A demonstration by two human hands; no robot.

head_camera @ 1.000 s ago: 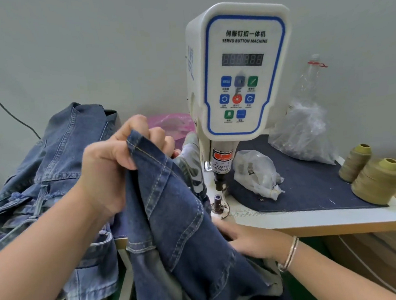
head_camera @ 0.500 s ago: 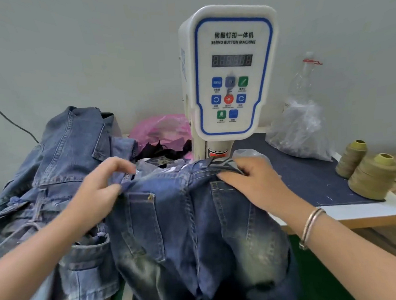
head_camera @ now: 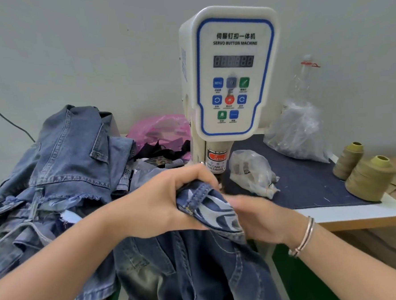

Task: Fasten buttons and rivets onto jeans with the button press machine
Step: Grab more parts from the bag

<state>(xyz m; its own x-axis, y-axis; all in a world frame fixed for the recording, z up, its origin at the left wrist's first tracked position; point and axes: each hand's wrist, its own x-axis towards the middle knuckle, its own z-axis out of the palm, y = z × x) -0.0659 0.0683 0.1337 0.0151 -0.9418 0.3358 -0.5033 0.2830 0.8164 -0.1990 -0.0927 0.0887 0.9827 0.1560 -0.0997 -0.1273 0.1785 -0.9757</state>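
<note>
- Jeans [head_camera: 200,272] of dark washed denim hang in front of the button press machine [head_camera: 231,73], their top edge bunched up just below the machine's head.
- Left hand [head_camera: 167,202] grips that bunched edge, fingers curled over the stitched seam and thumb underneath.
- Right hand [head_camera: 259,218], blurred, lies against the same fold from the other side; fingers seem to close on the cloth, but I cannot tell the grip for sure. A silver bangle [head_camera: 304,236] sits on its wrist.
- The machine's white head carries a blue-framed panel marked "SERVO BUTTON MACHINE", with a dark display and coloured keys.
- A heap of lighter denim garments [head_camera: 61,167] lies to the left.
- A pink plastic bag [head_camera: 161,129] sits behind the heap.
- On the dark blue mat [head_camera: 310,184] rest a small clear bag [head_camera: 251,172], a larger clear bag [head_camera: 295,132] and two cones of olive thread [head_camera: 365,179].
</note>
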